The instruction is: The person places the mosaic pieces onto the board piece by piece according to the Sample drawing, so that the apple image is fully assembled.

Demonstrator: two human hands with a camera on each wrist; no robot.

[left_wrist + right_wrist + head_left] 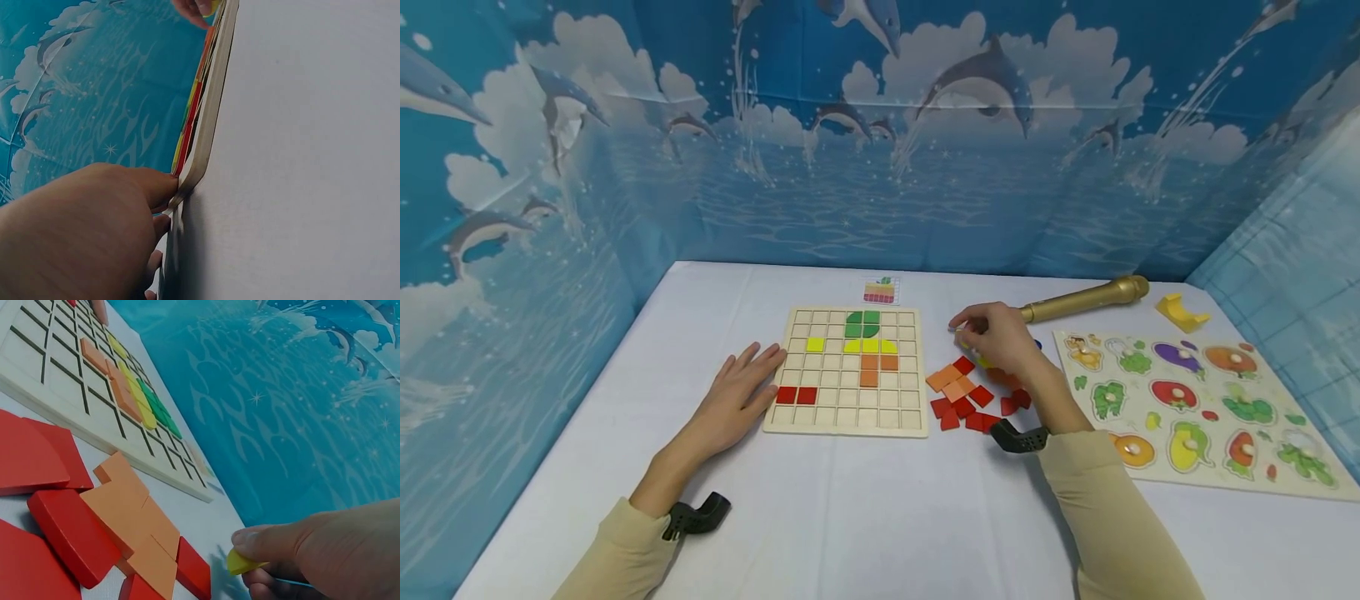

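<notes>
The yellow tile lay right of the wooden grid board, pinched by the nearer right hand; the left hand, fingers loosely extended, touched the board's left edge.

Blue dolphin-print backdrop behind a white cloth-covered table.
</notes>
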